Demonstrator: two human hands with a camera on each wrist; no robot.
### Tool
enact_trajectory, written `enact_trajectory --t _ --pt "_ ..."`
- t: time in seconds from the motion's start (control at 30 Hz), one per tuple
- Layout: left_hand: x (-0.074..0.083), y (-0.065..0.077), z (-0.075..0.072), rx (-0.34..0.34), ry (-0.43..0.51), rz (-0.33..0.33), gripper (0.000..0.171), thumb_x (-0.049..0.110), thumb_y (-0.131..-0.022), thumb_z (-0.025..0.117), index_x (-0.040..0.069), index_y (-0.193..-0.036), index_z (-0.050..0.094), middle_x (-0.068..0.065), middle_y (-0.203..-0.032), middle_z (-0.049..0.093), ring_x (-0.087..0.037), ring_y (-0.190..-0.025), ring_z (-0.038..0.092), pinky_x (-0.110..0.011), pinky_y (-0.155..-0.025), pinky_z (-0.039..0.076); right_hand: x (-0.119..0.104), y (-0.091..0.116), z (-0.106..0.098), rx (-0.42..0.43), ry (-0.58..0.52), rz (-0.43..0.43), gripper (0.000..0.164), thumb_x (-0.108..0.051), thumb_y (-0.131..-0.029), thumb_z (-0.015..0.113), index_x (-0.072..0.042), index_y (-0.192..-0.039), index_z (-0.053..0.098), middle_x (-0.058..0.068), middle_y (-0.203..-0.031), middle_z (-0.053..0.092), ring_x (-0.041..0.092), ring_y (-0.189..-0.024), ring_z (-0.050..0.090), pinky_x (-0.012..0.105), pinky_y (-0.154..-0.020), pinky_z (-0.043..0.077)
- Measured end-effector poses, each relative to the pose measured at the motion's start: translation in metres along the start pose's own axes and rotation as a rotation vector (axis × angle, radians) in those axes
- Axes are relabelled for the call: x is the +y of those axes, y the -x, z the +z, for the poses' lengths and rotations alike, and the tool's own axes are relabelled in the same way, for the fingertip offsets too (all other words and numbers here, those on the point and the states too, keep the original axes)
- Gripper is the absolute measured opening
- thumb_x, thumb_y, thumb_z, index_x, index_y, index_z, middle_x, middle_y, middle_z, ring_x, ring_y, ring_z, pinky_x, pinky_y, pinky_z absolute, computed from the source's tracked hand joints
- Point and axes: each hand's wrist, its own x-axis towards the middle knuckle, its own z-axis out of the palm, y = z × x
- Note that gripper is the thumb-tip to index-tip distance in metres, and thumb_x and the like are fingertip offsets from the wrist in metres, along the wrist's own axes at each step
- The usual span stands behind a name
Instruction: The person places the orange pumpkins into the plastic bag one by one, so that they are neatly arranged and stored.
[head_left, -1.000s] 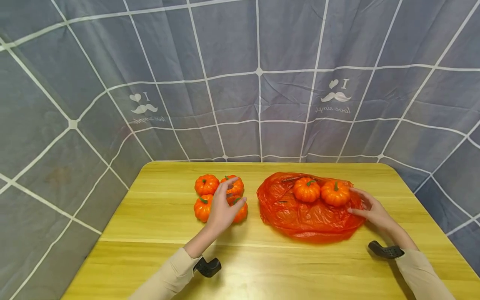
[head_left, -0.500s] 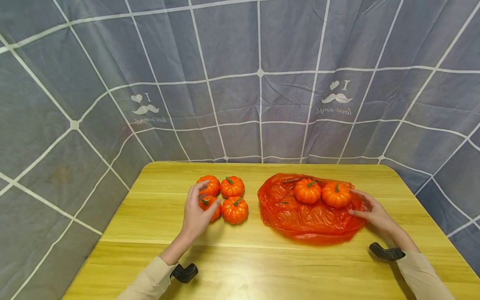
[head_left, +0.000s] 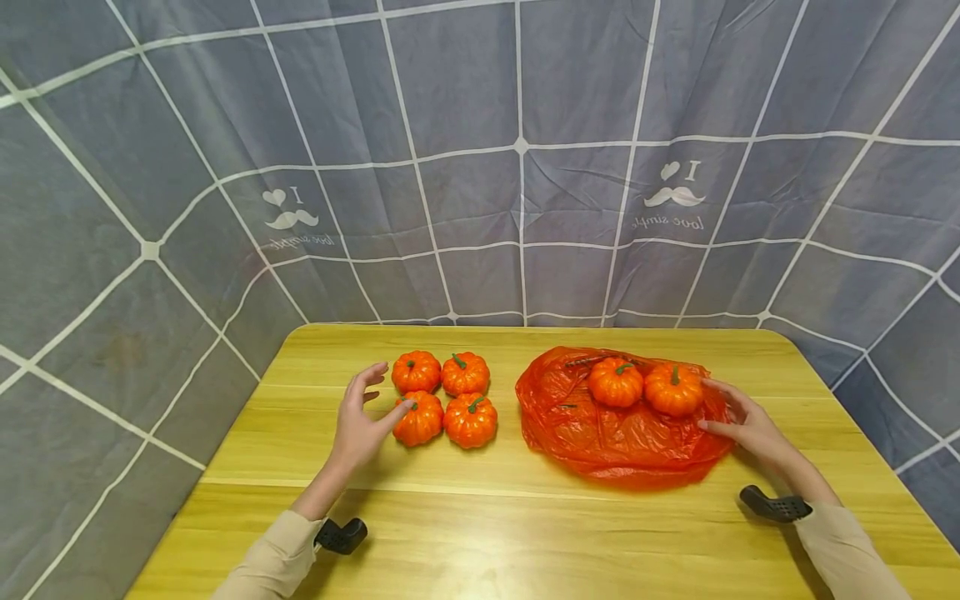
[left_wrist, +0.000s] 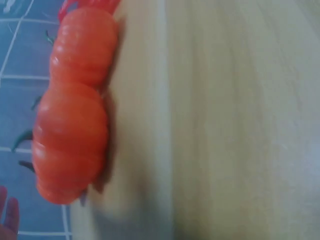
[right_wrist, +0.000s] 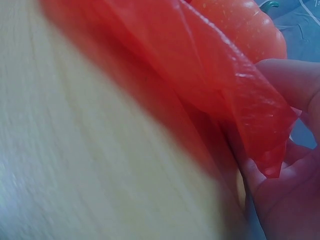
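Observation:
Several small orange pumpkins with green stems stand in two rows left of centre in the head view, the front left pumpkin (head_left: 418, 423) among them. My left hand (head_left: 356, 427) hovers just left of this group, thumb and fingers spread and holding nothing. A crinkled red plastic bag (head_left: 592, 442) lies flat to the right with two more pumpkins on it, a left pumpkin (head_left: 616, 382) and a right pumpkin (head_left: 673, 390). At the bag's right end rests my right hand (head_left: 757, 425), fingers and thumb apart beside the right pumpkin. A loose bag corner (right_wrist: 270, 145) hangs between them in the right wrist view.
The wooden table (head_left: 480, 533) has rounded back corners. A grey-blue curtain (head_left: 570, 208) with white grid lines hangs behind it and along its sides. Each wrist wears a black camera, the left camera (head_left: 341, 536) and the right camera (head_left: 775, 505).
My left hand has moved left, from over the right column of the pumpkin group across to its left side, uncovering the pumpkins. My right hand and the bag have stayed put.

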Motion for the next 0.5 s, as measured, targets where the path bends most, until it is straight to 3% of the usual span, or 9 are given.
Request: enact_trajectory --t 0.17,0.4,0.5 --pt "-0.01 0.004 0.0 -0.058 0.044 -0.055 0.069 0.01 -0.077 0.079 0.002 -0.136 0.045 -0.019 -0.136 0.05 -0.036 -0.12 0.046 -0.046 -0.097 0.04 0.0 0.0 0.0 0.001 0.0 -0.003 0.062 0.008 -0.086 0.062 -0.013 -0.141 0.044 -0.03 -0.126 0.046 -0.016 -0.105 0.051 0.006 -0.081 0.046" --pt "0.022 0.009 -0.003 -0.136 0.059 -0.166 0.075 0.005 -0.076 0.078 -0.008 -0.139 0.039 -0.029 -0.14 0.043 -0.046 -0.125 0.04 -0.056 -0.105 0.033 -0.001 0.001 0.0 0.013 0.011 0.009 0.063 0.007 -0.086 0.063 -0.021 -0.14 0.046 -0.024 -0.131 0.046 -0.018 -0.106 0.049 0.005 -0.083 0.045" --pt "0.016 0.01 0.0 -0.172 0.065 -0.214 0.078 0.006 -0.077 0.078 -0.008 -0.141 0.036 -0.027 -0.143 0.041 -0.044 -0.128 0.038 -0.056 -0.109 0.032 0.0 0.001 0.0 0.012 0.008 0.004 0.063 0.007 -0.086 0.063 -0.021 -0.14 0.046 -0.024 -0.131 0.045 -0.018 -0.108 0.048 0.004 -0.084 0.044"
